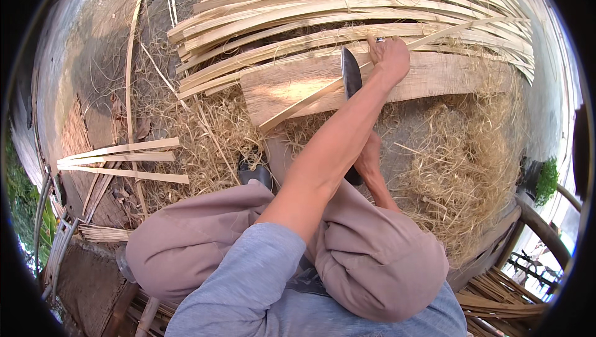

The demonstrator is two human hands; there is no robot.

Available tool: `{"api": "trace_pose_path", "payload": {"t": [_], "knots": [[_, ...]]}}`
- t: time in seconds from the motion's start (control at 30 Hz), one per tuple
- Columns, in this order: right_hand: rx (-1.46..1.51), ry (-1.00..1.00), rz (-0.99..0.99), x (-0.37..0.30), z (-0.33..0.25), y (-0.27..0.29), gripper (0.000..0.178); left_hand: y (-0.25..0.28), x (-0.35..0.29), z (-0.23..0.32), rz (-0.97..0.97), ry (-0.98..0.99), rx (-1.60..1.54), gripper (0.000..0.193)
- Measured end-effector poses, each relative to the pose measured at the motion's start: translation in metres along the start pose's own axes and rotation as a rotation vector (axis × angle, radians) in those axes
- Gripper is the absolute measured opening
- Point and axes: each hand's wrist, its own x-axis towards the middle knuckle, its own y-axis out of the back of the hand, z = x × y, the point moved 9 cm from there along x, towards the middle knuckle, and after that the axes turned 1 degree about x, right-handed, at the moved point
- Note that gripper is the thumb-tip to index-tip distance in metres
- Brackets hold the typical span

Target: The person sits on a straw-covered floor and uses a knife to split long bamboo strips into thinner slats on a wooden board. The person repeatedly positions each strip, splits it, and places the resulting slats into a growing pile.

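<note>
My left arm reaches across my body to the far right, where my left hand (390, 59), a ring on one finger, is closed on a long pale bamboo strip (304, 104). The strip lies slantwise over a wooden board (279, 88). Under my left forearm, my right hand (370, 155) grips a knife, partly hidden by that arm. Its dark, pointed blade (351, 71) stands up from behind the forearm and crosses the strip on the near side of my left hand. Whether the edge bites into the strip, I cannot tell.
Bundled bamboo strips (279, 17) lie beyond the board. Curly shavings (453, 163) cover the ground at right, with more shavings (211, 132) at left. Several short strips (124, 158) rest at the left beside a brown slab (77, 132). A green plant (547, 180) stands far right.
</note>
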Motion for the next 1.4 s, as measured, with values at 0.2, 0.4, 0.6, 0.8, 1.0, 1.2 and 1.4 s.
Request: {"api": "trace_pose_path", "payload": {"t": [0.2, 0.4, 0.6, 0.8, 1.0, 1.2, 1.4], "knots": [[0.096, -0.114, -0.030, -0.004, 0.016, -0.015, 0.024, -0.005, -0.019, -0.005, 0.236, -0.172, -0.078, 0.012], [0.034, 0.169, -0.186, -0.038, -0.042, -0.066, 0.037, 0.002, -0.016, -0.005, 0.138, -0.159, -0.056, 0.012], [-0.156, -0.260, -0.334, 0.000, 0.039, -0.033, 0.050, 0.003, -0.024, 0.004, 0.093, -0.174, -0.155, 0.022], [0.059, 0.087, -0.003, -0.037, -0.039, -0.074, 0.039, 0.007, -0.017, -0.003, 0.034, -0.115, -0.144, 0.019], [0.050, -0.028, -0.307, -0.031, -0.022, -0.066, 0.054, 0.007, -0.010, -0.012, 0.073, -0.132, -0.191, 0.013], [0.001, 0.057, -0.100, -0.016, 0.009, -0.051, 0.033, -0.002, -0.003, -0.007, -0.060, -0.116, -0.225, 0.012], [0.060, -0.059, -0.164, -0.023, 0.004, -0.057, 0.035, -0.007, -0.007, -0.016, -0.076, -0.105, -0.209, 0.023]]}}
